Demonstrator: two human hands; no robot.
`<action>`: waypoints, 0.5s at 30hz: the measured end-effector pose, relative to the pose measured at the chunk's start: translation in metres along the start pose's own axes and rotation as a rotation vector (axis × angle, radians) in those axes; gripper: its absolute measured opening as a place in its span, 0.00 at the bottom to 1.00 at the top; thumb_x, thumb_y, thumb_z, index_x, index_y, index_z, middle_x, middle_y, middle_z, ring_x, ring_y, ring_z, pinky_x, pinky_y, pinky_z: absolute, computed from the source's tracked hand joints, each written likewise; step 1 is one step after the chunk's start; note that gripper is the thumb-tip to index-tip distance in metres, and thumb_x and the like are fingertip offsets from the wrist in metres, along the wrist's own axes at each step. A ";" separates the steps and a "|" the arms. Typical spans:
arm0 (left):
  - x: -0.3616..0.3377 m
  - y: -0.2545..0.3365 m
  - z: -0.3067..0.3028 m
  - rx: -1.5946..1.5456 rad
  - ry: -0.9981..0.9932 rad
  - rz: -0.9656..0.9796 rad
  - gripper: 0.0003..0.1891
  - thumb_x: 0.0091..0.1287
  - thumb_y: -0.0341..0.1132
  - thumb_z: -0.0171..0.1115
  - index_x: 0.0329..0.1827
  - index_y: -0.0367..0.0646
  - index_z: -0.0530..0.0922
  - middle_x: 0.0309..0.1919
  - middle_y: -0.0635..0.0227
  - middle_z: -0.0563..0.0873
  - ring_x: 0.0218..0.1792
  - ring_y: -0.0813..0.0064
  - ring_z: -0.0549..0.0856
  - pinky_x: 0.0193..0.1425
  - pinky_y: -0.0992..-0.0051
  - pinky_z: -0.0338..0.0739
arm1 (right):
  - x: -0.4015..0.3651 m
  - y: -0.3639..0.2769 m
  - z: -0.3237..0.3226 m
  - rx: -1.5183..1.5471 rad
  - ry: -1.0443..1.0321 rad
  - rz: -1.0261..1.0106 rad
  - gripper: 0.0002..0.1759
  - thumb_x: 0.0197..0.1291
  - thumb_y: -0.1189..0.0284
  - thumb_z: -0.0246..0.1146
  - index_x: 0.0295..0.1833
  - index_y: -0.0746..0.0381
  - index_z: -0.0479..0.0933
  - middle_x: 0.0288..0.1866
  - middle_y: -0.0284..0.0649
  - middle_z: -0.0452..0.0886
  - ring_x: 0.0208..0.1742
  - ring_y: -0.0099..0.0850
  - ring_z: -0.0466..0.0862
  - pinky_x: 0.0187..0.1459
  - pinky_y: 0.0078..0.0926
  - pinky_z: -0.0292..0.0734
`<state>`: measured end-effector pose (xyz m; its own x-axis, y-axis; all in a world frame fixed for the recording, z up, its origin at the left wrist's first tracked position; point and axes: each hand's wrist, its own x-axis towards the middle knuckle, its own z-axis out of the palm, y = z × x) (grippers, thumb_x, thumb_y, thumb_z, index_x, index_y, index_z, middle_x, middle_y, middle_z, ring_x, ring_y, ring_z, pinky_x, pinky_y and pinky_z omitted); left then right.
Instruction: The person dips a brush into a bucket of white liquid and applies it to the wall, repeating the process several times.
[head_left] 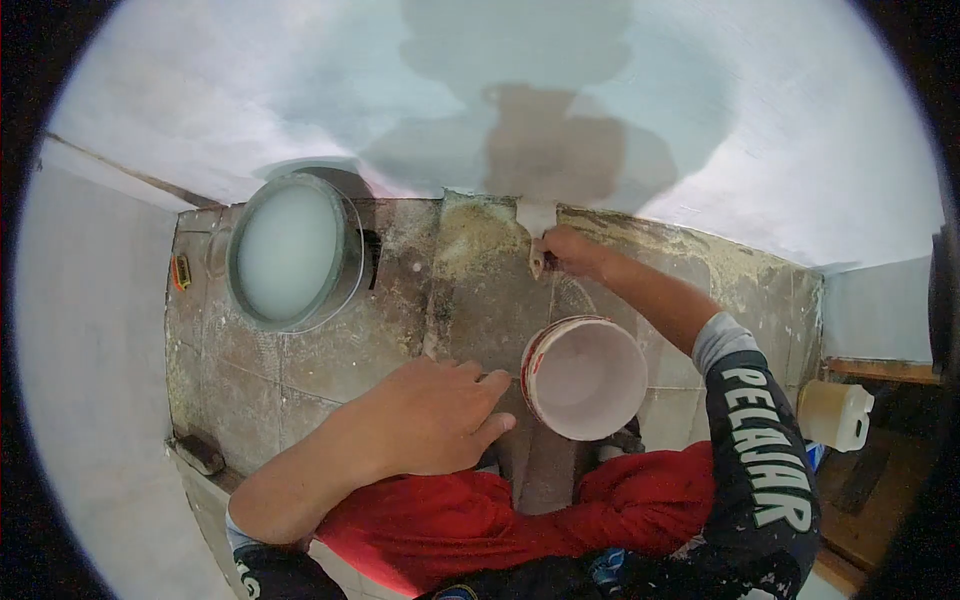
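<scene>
My right hand [565, 250] is closed around the handle of a brush [537, 215], whose pale head lies against the foot of the white wall. In front of my knees stands a small white bucket [585, 378] with red marks and a pale coating inside. My left hand [450, 415] hovers over my red-clothed thigh, left of that bucket, with its fingers apart and nothing in it. A larger bucket [290, 252] holding whitish liquid stands at the left near the wall, its thin wire handle hanging down at the right side.
Stained tiles [330, 365] cover the floor up to the wall [820, 150]. A small yellow and green object [180, 272] lies at the far left, with a dark block [200, 454] below it. A yellowish jug [835, 415] stands at the right beside wooden boards [880, 500].
</scene>
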<state>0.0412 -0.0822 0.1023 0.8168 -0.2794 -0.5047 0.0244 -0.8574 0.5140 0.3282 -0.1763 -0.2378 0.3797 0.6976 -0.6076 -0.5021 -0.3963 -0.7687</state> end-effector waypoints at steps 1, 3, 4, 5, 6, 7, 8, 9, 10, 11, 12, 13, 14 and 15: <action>0.000 0.001 0.000 0.001 0.002 0.002 0.25 0.71 0.47 0.51 0.59 0.32 0.71 0.41 0.46 0.82 0.44 0.46 0.83 0.49 0.54 0.77 | 0.001 -0.005 0.001 -0.046 -0.024 0.025 0.08 0.66 0.73 0.58 0.40 0.68 0.76 0.34 0.42 0.79 0.32 0.35 0.81 0.34 0.37 0.79; 0.000 0.002 -0.001 0.028 -0.011 -0.010 0.24 0.72 0.47 0.51 0.59 0.33 0.71 0.41 0.47 0.82 0.45 0.47 0.83 0.51 0.55 0.77 | -0.001 -0.010 0.002 -0.093 -0.049 0.050 0.06 0.67 0.75 0.56 0.43 0.68 0.74 0.35 0.41 0.78 0.33 0.36 0.81 0.35 0.38 0.80; -0.001 0.003 0.000 0.029 -0.010 -0.011 0.24 0.72 0.47 0.51 0.59 0.33 0.71 0.41 0.47 0.82 0.45 0.47 0.83 0.51 0.55 0.77 | -0.006 -0.011 0.004 -0.133 -0.084 0.010 0.07 0.68 0.74 0.56 0.43 0.68 0.74 0.35 0.42 0.78 0.34 0.35 0.81 0.35 0.38 0.79; -0.001 0.003 0.000 0.028 -0.006 -0.012 0.24 0.72 0.47 0.51 0.59 0.33 0.71 0.42 0.47 0.82 0.45 0.47 0.83 0.51 0.55 0.77 | -0.010 -0.011 0.006 -0.173 -0.119 -0.029 0.07 0.68 0.74 0.56 0.43 0.68 0.74 0.35 0.42 0.78 0.34 0.35 0.81 0.35 0.39 0.79; -0.002 0.003 0.001 0.027 -0.003 -0.013 0.24 0.72 0.47 0.51 0.59 0.33 0.71 0.42 0.47 0.82 0.45 0.47 0.83 0.52 0.55 0.77 | -0.016 -0.010 0.009 -0.174 -0.121 -0.031 0.07 0.68 0.74 0.56 0.43 0.68 0.74 0.35 0.42 0.78 0.34 0.35 0.81 0.35 0.39 0.79; -0.002 0.003 0.001 0.028 -0.001 -0.015 0.24 0.72 0.47 0.51 0.59 0.33 0.71 0.42 0.47 0.82 0.45 0.47 0.83 0.52 0.55 0.77 | -0.025 -0.012 0.016 -0.162 -0.065 -0.032 0.08 0.69 0.73 0.55 0.43 0.68 0.74 0.35 0.42 0.79 0.35 0.35 0.81 0.35 0.38 0.79; -0.002 0.003 0.002 0.029 -0.008 -0.015 0.24 0.72 0.47 0.50 0.59 0.33 0.71 0.42 0.47 0.82 0.45 0.47 0.83 0.52 0.56 0.77 | -0.032 -0.015 0.021 -0.150 -0.009 -0.032 0.09 0.69 0.72 0.55 0.42 0.67 0.74 0.35 0.42 0.79 0.35 0.34 0.81 0.35 0.38 0.78; -0.002 0.003 0.002 0.030 -0.016 -0.014 0.24 0.72 0.47 0.50 0.59 0.33 0.71 0.42 0.46 0.82 0.45 0.47 0.83 0.52 0.56 0.77 | -0.034 -0.017 0.023 -0.149 -0.009 -0.033 0.09 0.69 0.72 0.55 0.42 0.67 0.74 0.35 0.42 0.79 0.35 0.34 0.81 0.35 0.38 0.78; -0.001 0.003 0.002 0.032 -0.017 -0.014 0.24 0.72 0.47 0.50 0.59 0.33 0.71 0.42 0.46 0.82 0.45 0.47 0.83 0.52 0.56 0.77 | -0.031 -0.015 0.020 -0.138 -0.062 0.009 0.10 0.70 0.70 0.55 0.42 0.67 0.74 0.36 0.41 0.79 0.35 0.34 0.81 0.36 0.37 0.78; -0.001 0.003 0.001 0.025 -0.022 -0.015 0.25 0.72 0.47 0.50 0.59 0.32 0.71 0.42 0.46 0.82 0.46 0.48 0.83 0.52 0.56 0.77 | -0.030 -0.015 0.019 -0.125 -0.115 0.051 0.11 0.70 0.69 0.55 0.42 0.67 0.74 0.36 0.41 0.79 0.35 0.33 0.81 0.36 0.36 0.78; -0.001 0.004 0.000 0.019 -0.028 -0.015 0.25 0.72 0.47 0.50 0.59 0.32 0.71 0.42 0.46 0.82 0.46 0.48 0.83 0.52 0.56 0.77 | -0.024 -0.013 0.017 -0.124 -0.115 0.047 0.11 0.70 0.69 0.55 0.42 0.67 0.74 0.36 0.41 0.79 0.35 0.33 0.81 0.36 0.36 0.78; -0.002 0.004 -0.001 0.024 -0.028 -0.016 0.25 0.72 0.47 0.50 0.59 0.32 0.71 0.42 0.46 0.82 0.46 0.48 0.83 0.52 0.56 0.77 | -0.011 -0.003 0.008 -0.125 -0.151 0.046 0.11 0.70 0.69 0.54 0.42 0.67 0.74 0.37 0.41 0.80 0.35 0.33 0.81 0.36 0.35 0.78; -0.002 0.005 -0.001 0.026 -0.032 -0.020 0.25 0.72 0.47 0.50 0.59 0.31 0.71 0.42 0.46 0.83 0.46 0.48 0.83 0.52 0.56 0.77 | -0.003 0.002 0.004 -0.126 -0.187 0.046 0.11 0.70 0.69 0.54 0.42 0.67 0.75 0.37 0.40 0.80 0.36 0.33 0.81 0.35 0.34 0.77; -0.002 0.005 -0.002 0.027 -0.036 -0.025 0.26 0.72 0.47 0.49 0.60 0.31 0.71 0.42 0.46 0.83 0.46 0.48 0.83 0.52 0.56 0.77 | 0.005 0.006 -0.001 -0.125 -0.187 0.042 0.11 0.70 0.69 0.54 0.42 0.67 0.75 0.37 0.40 0.80 0.36 0.33 0.81 0.35 0.34 0.77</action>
<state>0.0406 -0.0850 0.1077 0.7946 -0.2725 -0.5426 0.0290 -0.8756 0.4822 0.3275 -0.1761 -0.2455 0.2038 0.7726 -0.6013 -0.4099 -0.4904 -0.7691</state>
